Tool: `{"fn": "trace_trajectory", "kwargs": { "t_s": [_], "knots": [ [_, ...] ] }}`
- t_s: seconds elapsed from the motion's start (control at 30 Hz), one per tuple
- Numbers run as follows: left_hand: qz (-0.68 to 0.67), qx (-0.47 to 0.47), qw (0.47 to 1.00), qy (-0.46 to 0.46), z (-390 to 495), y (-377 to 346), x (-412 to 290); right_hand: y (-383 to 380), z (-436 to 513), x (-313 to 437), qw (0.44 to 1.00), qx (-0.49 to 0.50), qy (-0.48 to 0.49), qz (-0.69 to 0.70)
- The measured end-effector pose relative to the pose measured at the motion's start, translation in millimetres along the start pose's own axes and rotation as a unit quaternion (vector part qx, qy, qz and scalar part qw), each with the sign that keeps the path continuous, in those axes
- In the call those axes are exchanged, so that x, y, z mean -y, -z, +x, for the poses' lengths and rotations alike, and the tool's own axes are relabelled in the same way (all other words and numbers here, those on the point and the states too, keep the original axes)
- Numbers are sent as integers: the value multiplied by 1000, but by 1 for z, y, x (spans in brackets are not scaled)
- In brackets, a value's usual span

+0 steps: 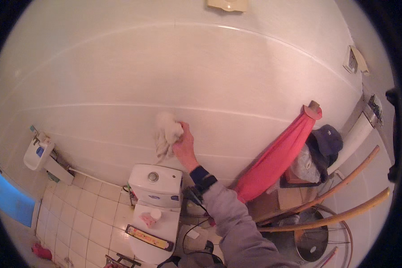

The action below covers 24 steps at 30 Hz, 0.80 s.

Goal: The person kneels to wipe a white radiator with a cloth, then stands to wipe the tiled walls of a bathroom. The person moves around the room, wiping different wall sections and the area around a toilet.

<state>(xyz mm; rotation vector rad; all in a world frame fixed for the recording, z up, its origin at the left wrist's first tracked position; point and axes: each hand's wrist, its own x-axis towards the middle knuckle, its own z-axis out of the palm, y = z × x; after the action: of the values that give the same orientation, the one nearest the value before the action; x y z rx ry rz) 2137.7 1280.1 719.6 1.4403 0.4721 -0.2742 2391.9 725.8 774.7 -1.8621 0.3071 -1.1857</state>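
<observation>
My right hand (186, 147) reaches up from the lower right and grips a crumpled pale cloth (169, 131). It presses the cloth against the glossy light wall (201, 80), just above the toilet tank (155, 181). Part of the cloth hangs down below my fingers. My left hand is out of view. On the closed toilet lid (144, 246) lie a long narrow box (149, 238) bearing writing, a crumpled pink packet (148, 220) and a small white round item (155, 214).
Red fabric (274, 160) hangs on the wall to the right, beside a dark cap (327, 139) and a plastic bag (303, 164). Curved wooden handles (341, 212) jut in at lower right. A washbasin (38, 152) stands far left, past the tiled floor (83, 214).
</observation>
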Motion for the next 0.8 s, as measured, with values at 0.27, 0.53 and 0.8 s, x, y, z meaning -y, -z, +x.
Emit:
{"fn": "trace_trajectory", "kwargs": {
  "t_s": [0.27, 0.53, 0.8],
  "knots": [
    [34, 19, 999, -6, 4, -36, 11, 215, -39, -109, 982, -102, -86, -136],
    [0, 30, 999, 29, -11, -57, -2, 352, 28, -207, 880, -298, -33, -369],
    [-3, 35, 999, 12, 1, -7, 15, 181, -12, -210, 962, -140, -94, -217]
  ]
}}
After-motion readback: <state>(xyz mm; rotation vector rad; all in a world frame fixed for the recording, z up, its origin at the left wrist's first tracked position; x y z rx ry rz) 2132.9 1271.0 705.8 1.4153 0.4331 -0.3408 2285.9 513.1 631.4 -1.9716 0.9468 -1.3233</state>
